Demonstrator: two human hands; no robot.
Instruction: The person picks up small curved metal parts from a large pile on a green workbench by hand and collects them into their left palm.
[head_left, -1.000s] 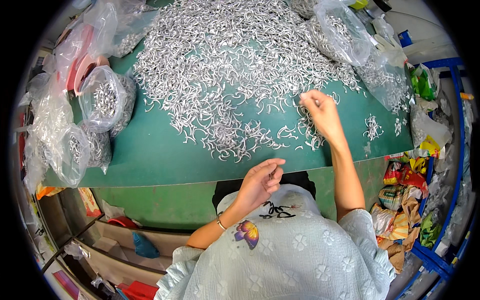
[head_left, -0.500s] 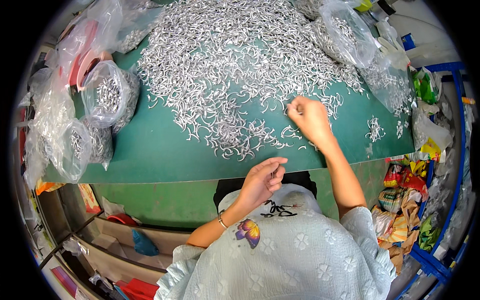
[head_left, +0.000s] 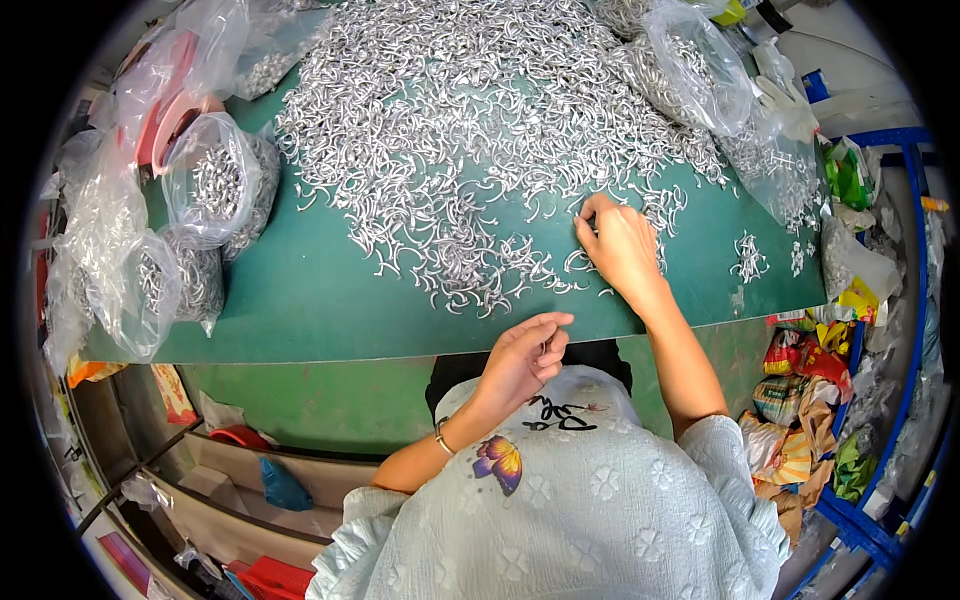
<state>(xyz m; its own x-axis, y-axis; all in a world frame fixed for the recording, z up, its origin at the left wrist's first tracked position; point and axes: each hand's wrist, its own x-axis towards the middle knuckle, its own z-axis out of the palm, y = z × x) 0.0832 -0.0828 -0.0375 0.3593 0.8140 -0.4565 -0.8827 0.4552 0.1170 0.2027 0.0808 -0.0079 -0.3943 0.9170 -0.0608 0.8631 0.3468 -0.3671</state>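
Observation:
A big heap of small curved silver metal pieces (head_left: pixel 470 120) covers the far half of a green table (head_left: pixel 300 300). My right hand (head_left: pixel 615 245) rests at the heap's near edge, its fingertips pinching among the loose pieces. My left hand (head_left: pixel 520 360) hovers at the table's front edge, above my lap, with fingers curled around a few small metal pieces. A clear plastic bag (head_left: pixel 580 395) lies on my lap under that hand.
Clear bags of the same metal pieces stand at the left (head_left: pixel 215 185) and at the back right (head_left: pixel 690 65). A small separate cluster of pieces (head_left: pixel 748 258) lies on the right. Colourful wrappers (head_left: pixel 810 400) fill a blue rack on the right. Shelves with red items lie below left.
My right hand has slid left and nearer along the heap's edge. My left hand has stayed by the table's front edge.

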